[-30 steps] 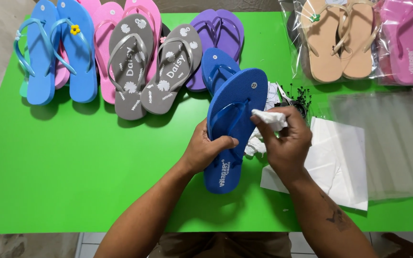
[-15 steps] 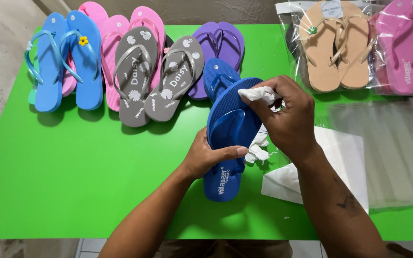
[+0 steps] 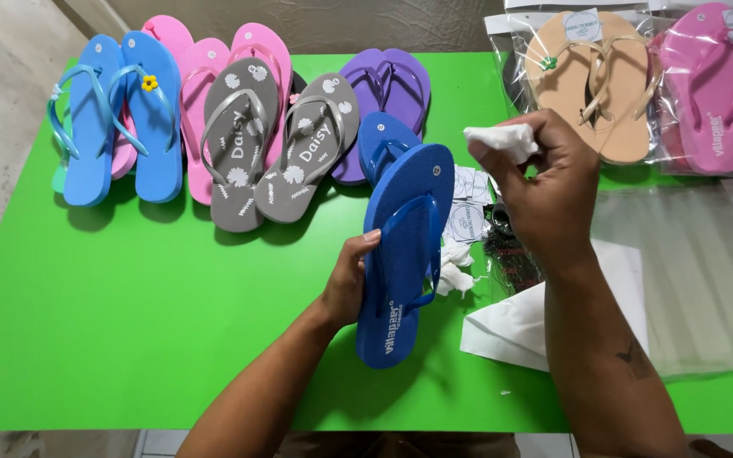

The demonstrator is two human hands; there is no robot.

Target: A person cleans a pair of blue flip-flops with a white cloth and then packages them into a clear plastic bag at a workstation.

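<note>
The upper blue flip-flop (image 3: 405, 246) is covering most of a second blue flip-flop (image 3: 383, 140) beneath it. The right edge is cutting off the bagged pink flip-flops (image 3: 719, 85). The right hand (image 3: 545, 191) is hiding part of a small dark heap (image 3: 511, 250), too small to identify.

The left hand's fingers (image 3: 365, 254) grip the left edge of a flip-flop (image 3: 405, 254) lying on the desk (image 3: 129, 322), with a second flip-flop (image 3: 381, 136) tucked under its far end. Left of and behind those fingers stand rows of paired flip-flops (image 3: 239, 127). The right hand's fingers (image 3: 511, 161), to the right, pinch a crumpled tissue (image 3: 502, 140) above the desk. Behind them lie bagged flip-flops (image 3: 591, 80); below them, paper sheets (image 3: 519, 326).
</note>
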